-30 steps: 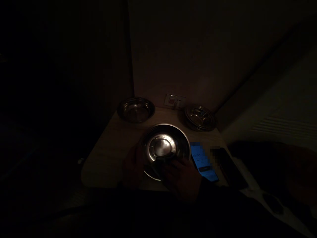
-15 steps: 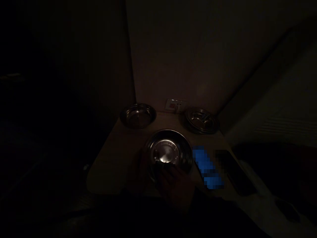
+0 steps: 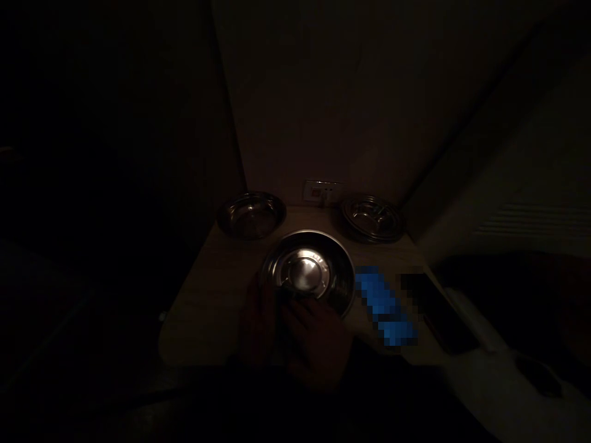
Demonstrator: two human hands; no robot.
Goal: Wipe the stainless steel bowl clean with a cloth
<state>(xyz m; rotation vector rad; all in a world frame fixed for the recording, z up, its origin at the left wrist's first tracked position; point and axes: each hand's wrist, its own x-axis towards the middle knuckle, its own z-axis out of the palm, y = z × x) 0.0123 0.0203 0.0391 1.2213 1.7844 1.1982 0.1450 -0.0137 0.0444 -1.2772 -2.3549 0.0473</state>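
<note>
A shiny steel bowl (image 3: 307, 274) is at the front middle of the small wooden table, its open side up. My left hand (image 3: 258, 320) grips its left rim, the fingers dim in the shadow. Over the bowl's near inner side lies my right hand (image 3: 316, 335), pressing a dark cloth-like piece (image 3: 289, 301) against the metal. The fingers are bent over that piece; its exact kind is hard to make out in the low light. The near rim of the bowl is hidden by my right hand.
Another steel bowl (image 3: 252, 215) stands at the back left, and a stack of steel compartment plates (image 3: 372, 218) at the back right. A phone with a blue blurred screen (image 3: 383, 304) and a dark flat object (image 3: 446, 317) lie to the right. A socket (image 3: 323, 191) is on the wall.
My right hand has shifted slightly left along the bowl's near side with the dark cloth. The bowl looks tilted a bit differently. The whole view has moved slightly.
</note>
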